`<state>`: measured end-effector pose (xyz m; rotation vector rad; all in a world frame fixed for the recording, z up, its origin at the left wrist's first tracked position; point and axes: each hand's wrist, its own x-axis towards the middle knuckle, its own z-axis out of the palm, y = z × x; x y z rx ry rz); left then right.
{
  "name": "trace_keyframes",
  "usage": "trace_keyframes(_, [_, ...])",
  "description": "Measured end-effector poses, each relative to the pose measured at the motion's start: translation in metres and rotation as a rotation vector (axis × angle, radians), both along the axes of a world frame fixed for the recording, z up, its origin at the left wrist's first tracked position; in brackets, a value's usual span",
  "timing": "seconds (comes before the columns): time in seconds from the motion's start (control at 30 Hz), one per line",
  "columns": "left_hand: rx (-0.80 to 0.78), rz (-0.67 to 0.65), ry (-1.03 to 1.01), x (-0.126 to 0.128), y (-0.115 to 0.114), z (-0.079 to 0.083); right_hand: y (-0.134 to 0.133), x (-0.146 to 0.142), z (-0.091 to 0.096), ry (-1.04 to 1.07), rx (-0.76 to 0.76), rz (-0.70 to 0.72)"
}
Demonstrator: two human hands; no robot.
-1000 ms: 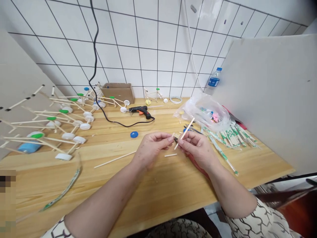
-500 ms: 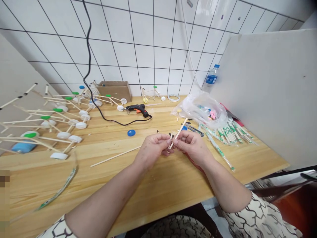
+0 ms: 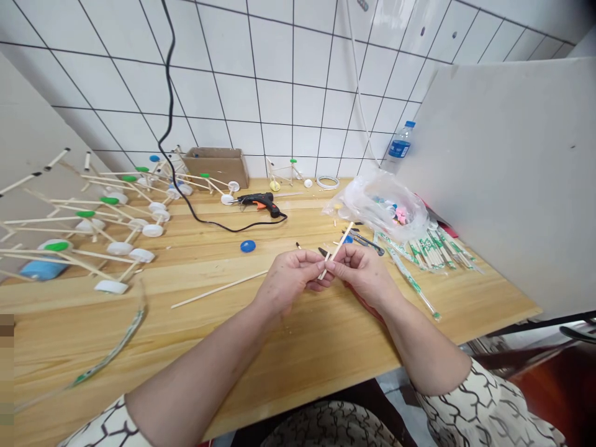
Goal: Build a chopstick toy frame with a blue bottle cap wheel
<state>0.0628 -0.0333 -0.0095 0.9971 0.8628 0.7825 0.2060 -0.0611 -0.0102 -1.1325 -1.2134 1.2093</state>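
Note:
Over the front middle of the table, my left hand point(image 3: 294, 274) and my right hand point(image 3: 361, 272) meet fingertip to fingertip. A pale wooden stick point(image 3: 343, 237), slanting up to the right, is pinched in my right hand. My left thumb and fingers close on a shorter piece of stick point(image 3: 326, 256) lying against it; the fingers partly cover where the two meet. Left of my hands, a long thin chopstick point(image 3: 218, 290) lies on the wood. A blue bottle cap point(image 3: 248, 246) rests behind it. Just beyond my right hand are grey-handled snips point(image 3: 367, 241).
Several stick frames with white cap wheels point(image 3: 112, 286) crowd the left side. A black glue gun point(image 3: 261, 202) with a trailing cord lies near a cardboard box point(image 3: 217, 169). Wrapped chopsticks point(image 3: 435, 249), a plastic bag point(image 3: 372, 202) and a water bottle point(image 3: 400, 146) stand right, by a white partition point(image 3: 507, 174).
The view has shifted slightly. My hands stay together in nearly the same place, with small finger movements around the two stick pieces.

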Motion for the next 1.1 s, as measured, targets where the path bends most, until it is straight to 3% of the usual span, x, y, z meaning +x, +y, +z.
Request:
trace_keyframes(0.33, [0.043,0.081,-0.045,0.004,-0.005,-0.005,0.000,0.000,-0.003,-0.015,0.013,-0.006])
trace_keyframes(0.6, [0.110,0.100,-0.031,0.006,-0.007,-0.005,0.000,-0.001,0.001,0.098,-0.044,0.029])
trace_keyframes(0.9, [0.170,-0.213,0.020,-0.010,0.013,-0.005,-0.005,-0.002,0.005,-0.067,-0.038,0.021])
trace_keyframes(1.1, [0.158,0.050,0.111,-0.020,0.022,0.010,-0.008,0.000,-0.001,-0.469,0.023,0.204])
